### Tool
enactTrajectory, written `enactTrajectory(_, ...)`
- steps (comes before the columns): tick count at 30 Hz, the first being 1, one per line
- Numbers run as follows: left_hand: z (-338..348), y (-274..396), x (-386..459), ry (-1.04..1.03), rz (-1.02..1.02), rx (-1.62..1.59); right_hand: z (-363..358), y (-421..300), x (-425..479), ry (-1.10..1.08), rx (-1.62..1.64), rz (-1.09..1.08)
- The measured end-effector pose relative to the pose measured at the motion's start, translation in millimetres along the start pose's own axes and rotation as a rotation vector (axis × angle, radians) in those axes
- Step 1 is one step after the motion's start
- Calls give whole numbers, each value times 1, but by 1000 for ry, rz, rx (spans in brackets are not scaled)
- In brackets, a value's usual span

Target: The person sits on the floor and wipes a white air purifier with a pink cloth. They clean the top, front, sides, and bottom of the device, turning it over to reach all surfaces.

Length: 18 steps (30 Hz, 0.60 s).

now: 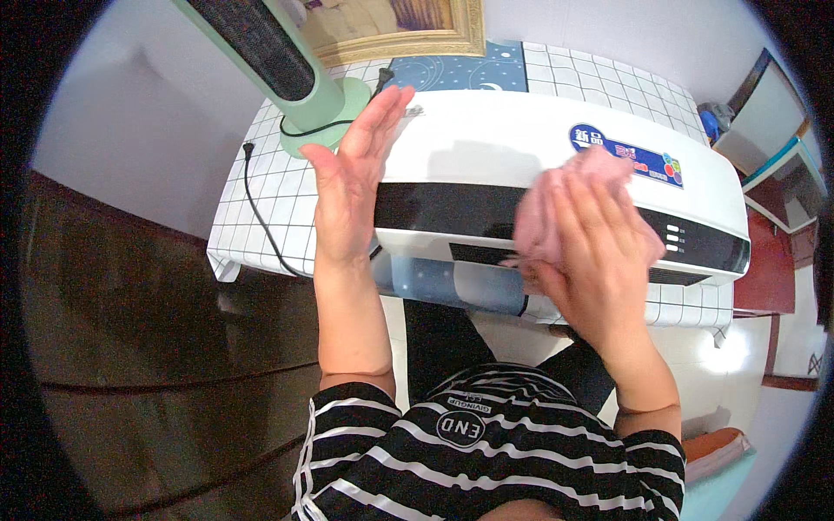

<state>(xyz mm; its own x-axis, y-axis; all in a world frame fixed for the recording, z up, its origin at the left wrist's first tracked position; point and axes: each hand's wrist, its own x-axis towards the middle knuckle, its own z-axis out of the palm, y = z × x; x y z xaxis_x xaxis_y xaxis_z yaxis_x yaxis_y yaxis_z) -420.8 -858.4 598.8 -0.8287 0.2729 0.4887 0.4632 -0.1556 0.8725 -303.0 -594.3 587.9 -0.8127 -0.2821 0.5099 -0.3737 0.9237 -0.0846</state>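
Observation:
A long white electric appliance (462,146), with a black front band and vent slots below it, lies across the table in front of me. It looks like a wall-type heater or air unit. My right hand (603,254) presses a bunched pink cloth (544,208) onto its front, right of the middle. The cloth overlaps part of a blue printed sticker (658,170) and covers some of the black band. At the appliance's left end, my left hand (355,176) is upright with nothing in it, the thumb spread from the fingers. Whether its palm touches the casing cannot be told.
A green tower fan or heater (306,98) stands at the back left, near a gold picture frame (417,42). A black cord with a plug (248,151) trails over the checked tablecloth (280,208). A teal bin-like container (723,462) sits at the lower right.

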Motion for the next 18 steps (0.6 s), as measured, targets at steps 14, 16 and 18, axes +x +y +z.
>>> enactTrajectory(14, -22, 4, 10, -207, -235, -266, 91, -121, 70, 320, -147, -268)
enactTrajectory(16, -26, 7, 12, -303, -277, -140, 96, -113, 68, 370, -108, -332)
enactTrajectory(18, -28, 9, 15, -383, -309, -3, 102, -107, 62, 386, -98, -384)
